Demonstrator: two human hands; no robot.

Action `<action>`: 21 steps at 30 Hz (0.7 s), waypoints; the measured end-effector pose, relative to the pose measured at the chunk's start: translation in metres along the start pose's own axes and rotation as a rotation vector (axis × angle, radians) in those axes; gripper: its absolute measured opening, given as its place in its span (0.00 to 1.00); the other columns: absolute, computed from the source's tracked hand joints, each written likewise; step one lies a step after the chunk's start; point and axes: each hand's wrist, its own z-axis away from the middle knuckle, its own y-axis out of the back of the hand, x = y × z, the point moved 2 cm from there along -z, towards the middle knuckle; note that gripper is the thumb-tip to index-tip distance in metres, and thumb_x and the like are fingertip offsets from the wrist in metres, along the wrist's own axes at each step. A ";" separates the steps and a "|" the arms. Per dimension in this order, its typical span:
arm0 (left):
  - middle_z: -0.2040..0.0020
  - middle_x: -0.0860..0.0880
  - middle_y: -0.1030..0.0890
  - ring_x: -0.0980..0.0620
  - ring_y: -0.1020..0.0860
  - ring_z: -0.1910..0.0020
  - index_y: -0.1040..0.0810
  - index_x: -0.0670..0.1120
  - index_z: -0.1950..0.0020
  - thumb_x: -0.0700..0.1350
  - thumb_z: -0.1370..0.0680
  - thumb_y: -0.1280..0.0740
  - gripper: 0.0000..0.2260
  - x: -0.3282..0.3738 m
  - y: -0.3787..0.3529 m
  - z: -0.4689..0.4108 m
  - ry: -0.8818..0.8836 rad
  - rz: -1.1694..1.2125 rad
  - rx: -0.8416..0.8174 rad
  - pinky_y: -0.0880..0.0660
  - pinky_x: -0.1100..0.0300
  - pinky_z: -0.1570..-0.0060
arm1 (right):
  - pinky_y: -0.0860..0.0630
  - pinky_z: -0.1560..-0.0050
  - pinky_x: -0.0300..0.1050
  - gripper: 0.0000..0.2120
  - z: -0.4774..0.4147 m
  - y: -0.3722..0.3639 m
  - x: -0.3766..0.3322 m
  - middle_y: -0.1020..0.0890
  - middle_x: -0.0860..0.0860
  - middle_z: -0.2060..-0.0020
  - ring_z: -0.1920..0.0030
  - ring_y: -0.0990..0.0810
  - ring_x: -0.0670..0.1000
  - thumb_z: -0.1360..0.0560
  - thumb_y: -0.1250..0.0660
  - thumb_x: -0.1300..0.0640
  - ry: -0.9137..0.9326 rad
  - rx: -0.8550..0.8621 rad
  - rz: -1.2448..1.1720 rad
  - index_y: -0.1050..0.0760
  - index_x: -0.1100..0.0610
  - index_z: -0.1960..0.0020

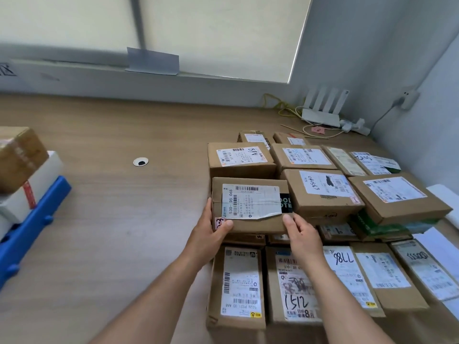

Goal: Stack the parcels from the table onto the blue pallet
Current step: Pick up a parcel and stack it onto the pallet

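Observation:
A brown cardboard parcel (250,204) with a white label reading 530-D5 065 lies on top of the parcel pile on the wooden table (111,219). My left hand (211,234) grips its left near corner, thumb on top. My right hand (301,238) holds its right near edge, thumb on the top face. The blue pallet (29,232) is at the far left, bearing a white box (32,192) and a brown box (19,157) on top of it.
Several labelled parcels (323,189) crowd the table's right half, some stacked two high. A white router (323,112) with cables sits in the back right corner by the wall. A round cable hole (140,161) is in the tabletop's middle.

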 end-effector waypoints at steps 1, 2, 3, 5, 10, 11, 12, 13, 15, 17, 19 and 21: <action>0.34 0.57 0.26 0.56 0.27 0.35 0.47 0.58 0.24 0.51 0.22 0.34 0.31 0.001 0.000 0.002 0.000 0.007 -0.005 0.30 0.49 0.33 | 0.32 0.34 0.52 0.24 0.002 0.001 0.000 0.27 0.53 0.34 0.34 0.29 0.54 0.20 0.44 0.42 0.010 -0.024 -0.039 0.33 0.51 0.27; 0.33 0.57 0.27 0.56 0.28 0.34 0.48 0.58 0.23 0.50 0.22 0.34 0.32 0.003 -0.001 0.006 0.003 0.017 -0.013 0.31 0.49 0.33 | 0.34 0.32 0.52 0.24 0.006 0.001 -0.002 0.29 0.51 0.31 0.31 0.32 0.53 0.20 0.43 0.45 0.013 -0.048 -0.094 0.37 0.49 0.25; 0.32 0.56 0.28 0.56 0.28 0.34 0.49 0.58 0.23 0.49 0.21 0.35 0.32 0.003 -0.001 0.008 0.008 0.030 -0.021 0.31 0.49 0.33 | 0.37 0.30 0.51 0.24 0.008 0.001 -0.004 0.31 0.48 0.30 0.29 0.35 0.52 0.19 0.43 0.47 0.020 -0.079 -0.147 0.41 0.47 0.23; 0.31 0.55 0.29 0.56 0.29 0.34 0.50 0.58 0.23 0.47 0.21 0.36 0.32 0.007 -0.002 0.017 0.007 0.042 -0.033 0.30 0.50 0.33 | 0.40 0.30 0.49 0.26 0.014 0.004 -0.005 0.34 0.46 0.27 0.27 0.38 0.50 0.18 0.42 0.51 0.039 -0.137 -0.212 0.45 0.45 0.22; 0.33 0.57 0.27 0.58 0.28 0.35 0.48 0.59 0.23 0.42 0.20 0.38 0.30 0.019 0.010 0.039 -0.051 0.039 -0.013 0.29 0.59 0.36 | 0.38 0.29 0.48 0.28 0.027 0.014 -0.006 0.33 0.41 0.32 0.31 0.36 0.45 0.20 0.37 0.50 0.097 -0.220 -0.294 0.44 0.44 0.23; 0.34 0.58 0.26 0.59 0.28 0.35 0.47 0.59 0.23 0.41 0.20 0.38 0.30 0.021 0.014 0.044 -0.061 0.033 -0.004 0.29 0.59 0.35 | 0.37 0.30 0.48 0.28 0.029 0.016 -0.008 0.31 0.42 0.33 0.31 0.34 0.45 0.21 0.36 0.51 0.115 -0.242 -0.332 0.42 0.45 0.24; 0.34 0.58 0.26 0.60 0.27 0.36 0.47 0.59 0.23 0.41 0.20 0.38 0.29 0.024 0.019 0.048 -0.071 0.027 0.005 0.30 0.59 0.35 | 0.34 0.32 0.47 0.29 0.032 0.017 -0.011 0.29 0.45 0.34 0.32 0.32 0.46 0.22 0.35 0.51 0.119 -0.266 -0.366 0.41 0.45 0.24; 0.35 0.58 0.26 0.61 0.27 0.37 0.47 0.59 0.23 0.41 0.19 0.38 0.29 0.025 0.023 0.054 -0.081 0.022 0.015 0.30 0.60 0.35 | 0.33 0.35 0.46 0.29 0.034 0.019 -0.014 0.28 0.47 0.35 0.34 0.30 0.47 0.23 0.32 0.51 0.132 -0.287 -0.399 0.39 0.44 0.26; 0.36 0.60 0.26 0.64 0.26 0.39 0.47 0.59 0.23 0.41 0.19 0.38 0.29 0.029 0.031 0.066 -0.096 0.007 0.040 0.28 0.64 0.38 | 0.29 0.39 0.45 0.31 0.038 0.020 -0.021 0.26 0.49 0.37 0.37 0.27 0.48 0.29 0.29 0.48 0.167 -0.316 -0.445 0.36 0.41 0.30; 0.38 0.62 0.26 0.68 0.26 0.41 0.47 0.59 0.24 0.41 0.19 0.38 0.29 0.033 0.037 0.080 -0.107 -0.006 0.070 0.27 0.71 0.45 | 0.27 0.43 0.43 0.30 0.041 0.018 -0.028 0.25 0.49 0.37 0.39 0.24 0.46 0.34 0.29 0.48 0.193 -0.370 -0.511 0.34 0.39 0.34; 0.39 0.65 0.27 0.71 0.26 0.43 0.47 0.59 0.24 0.41 0.19 0.38 0.30 0.036 0.043 0.093 -0.108 -0.014 0.102 0.28 0.74 0.50 | 0.25 0.42 0.46 0.28 0.044 0.012 -0.033 0.21 0.52 0.40 0.41 0.21 0.49 0.34 0.29 0.52 0.220 -0.427 -0.607 0.33 0.38 0.37; 0.41 0.67 0.28 0.74 0.27 0.46 0.48 0.60 0.24 0.42 0.19 0.38 0.30 0.038 0.051 0.106 -0.100 -0.027 0.142 0.28 0.76 0.54 | 0.24 0.41 0.47 0.31 0.048 0.004 -0.037 0.18 0.51 0.43 0.42 0.20 0.50 0.34 0.29 0.54 0.256 -0.482 -0.636 0.33 0.36 0.35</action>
